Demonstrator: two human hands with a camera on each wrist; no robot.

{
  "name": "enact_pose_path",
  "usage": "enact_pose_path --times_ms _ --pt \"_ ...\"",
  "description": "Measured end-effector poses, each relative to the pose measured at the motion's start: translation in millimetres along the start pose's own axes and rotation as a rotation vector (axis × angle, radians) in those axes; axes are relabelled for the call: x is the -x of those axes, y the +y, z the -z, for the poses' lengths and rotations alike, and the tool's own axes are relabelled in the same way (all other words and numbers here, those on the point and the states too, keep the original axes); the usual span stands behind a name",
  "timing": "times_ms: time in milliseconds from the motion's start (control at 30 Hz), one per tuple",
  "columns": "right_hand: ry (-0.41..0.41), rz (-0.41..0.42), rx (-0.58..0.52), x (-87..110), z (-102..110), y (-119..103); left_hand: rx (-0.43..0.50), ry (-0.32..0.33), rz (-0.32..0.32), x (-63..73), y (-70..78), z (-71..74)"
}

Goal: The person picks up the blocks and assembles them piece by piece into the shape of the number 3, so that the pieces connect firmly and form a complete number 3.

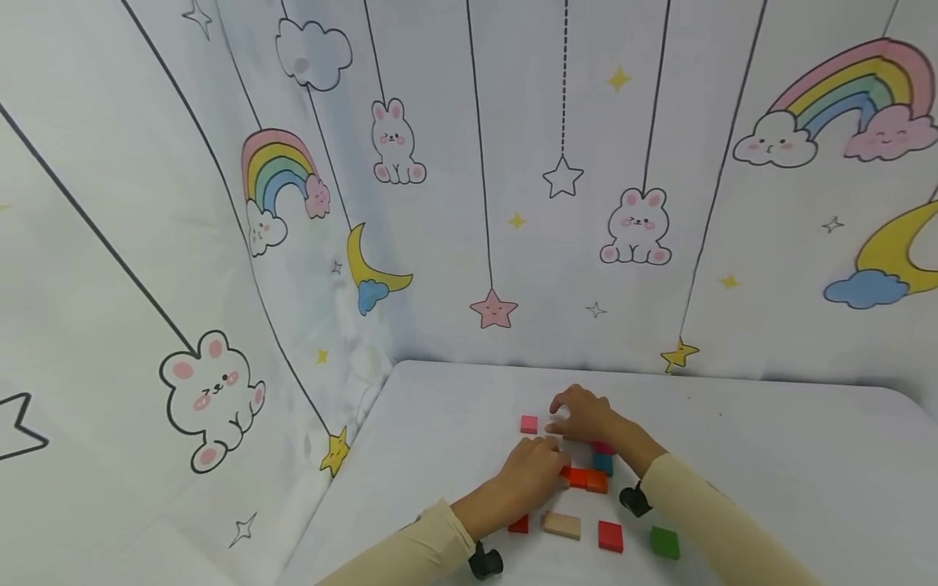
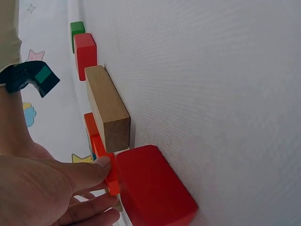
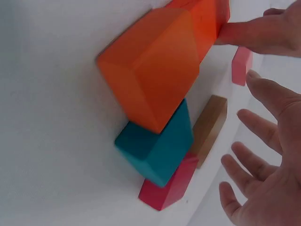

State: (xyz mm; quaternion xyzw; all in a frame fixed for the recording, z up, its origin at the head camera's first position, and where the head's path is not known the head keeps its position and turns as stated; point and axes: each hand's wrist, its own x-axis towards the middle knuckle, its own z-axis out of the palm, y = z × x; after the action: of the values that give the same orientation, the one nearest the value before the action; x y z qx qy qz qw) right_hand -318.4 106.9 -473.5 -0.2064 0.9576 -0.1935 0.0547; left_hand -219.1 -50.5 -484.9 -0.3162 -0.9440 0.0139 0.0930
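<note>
My left hand (image 1: 533, 472) pinches a red-orange block (image 2: 113, 179), its thumb along one side in the left wrist view. That block lies in a row beside an orange block (image 1: 597, 482). Behind the orange one come a teal block (image 1: 603, 464) and a crimson block (image 1: 603, 448), the latter partly covered by the right arm. My right hand (image 1: 582, 415) hovers at the far side with fingers spread and nothing between them. Near its fingers are a pink block (image 1: 529, 424) and a brown wooden block (image 3: 211, 125), which the hand hides in the head view.
Nearer the body lie a red block (image 1: 519, 525), a plain wooden block (image 1: 562, 525), another red block (image 1: 611, 536) and a green block (image 1: 664, 543). White cloth (image 1: 440, 244) printed with rabbits, stars and rainbows borders the white table (image 1: 791, 472) at the back and left.
</note>
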Motion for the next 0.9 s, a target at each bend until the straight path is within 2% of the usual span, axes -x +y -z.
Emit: enact_pose_path --times_ms 367,567,900 --pt "0.041 0.057 0.006 -6.0 -6.9 -16.7 -0.053 0.013 -0.017 -0.1 2.8 2.9" --pt "0.037 0.083 0.044 -9.5 -8.0 -26.7 -0.094 0.040 -0.033 -0.2 1.5 2.2" --pt "0.020 0.083 0.066 -10.4 -6.8 -36.3 -0.104 0.059 -0.039 0.6 0.1 1.3"
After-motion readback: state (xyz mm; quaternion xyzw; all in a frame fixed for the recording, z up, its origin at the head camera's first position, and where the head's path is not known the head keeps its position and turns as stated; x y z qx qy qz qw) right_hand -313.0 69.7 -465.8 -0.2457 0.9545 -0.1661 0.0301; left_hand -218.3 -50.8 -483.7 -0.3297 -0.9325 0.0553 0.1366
